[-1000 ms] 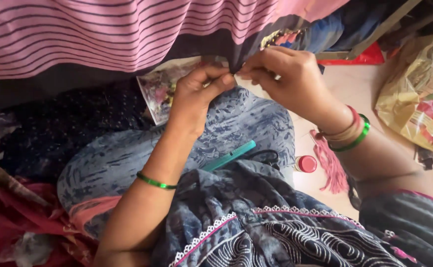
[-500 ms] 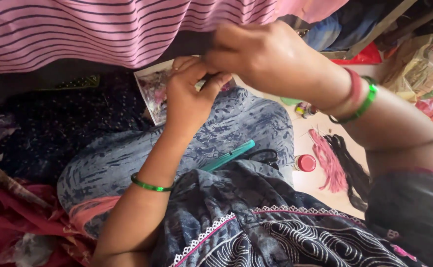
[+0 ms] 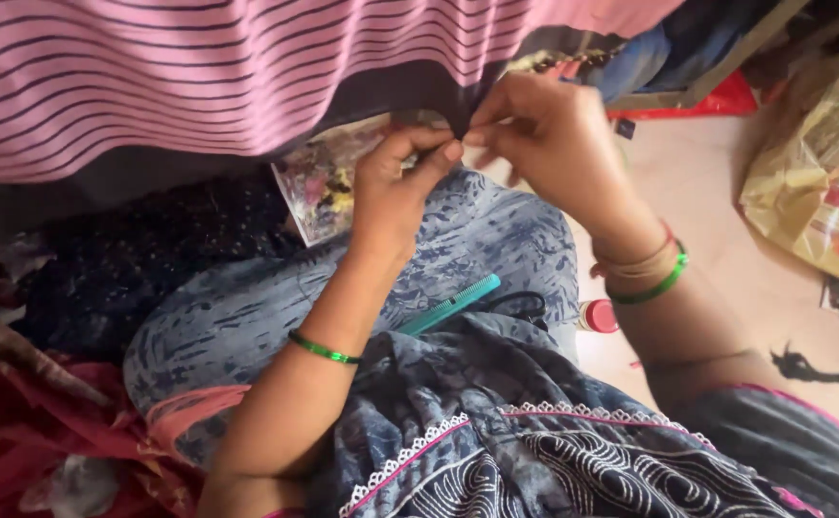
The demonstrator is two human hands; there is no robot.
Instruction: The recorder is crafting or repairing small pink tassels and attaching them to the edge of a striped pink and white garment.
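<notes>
Under the lower edge of the pink striped cloth (image 3: 199, 77), both hands meet at its dark border. The left hand (image 3: 396, 192) rises from the lap with thumb and forefinger pressed together on the fabric's edge, a narrow grip holding the cloth. The right hand (image 3: 549, 134) comes in from the other side, its fingertips likewise pinched shut on the same edge, touching the left fingertips. Whether a needle or thread sits between them is too small to tell. A green bangle (image 3: 322, 348) circles the left forearm; green and pale bangles (image 3: 650, 273) circle the right wrist. Just below the cloth and behind the left hand lies a clear plastic packet (image 3: 319, 182) with colourful bits inside. Further below the cloth, on the blue patterned lap (image 3: 496, 240), rests a teal comb (image 3: 448, 304), and beside the lap on the floor sits a small red-capped bottle (image 3: 597, 315). Right of the cloth, a crumpled yellowish plastic bag (image 3: 813, 182) lies on the floor.
</notes>
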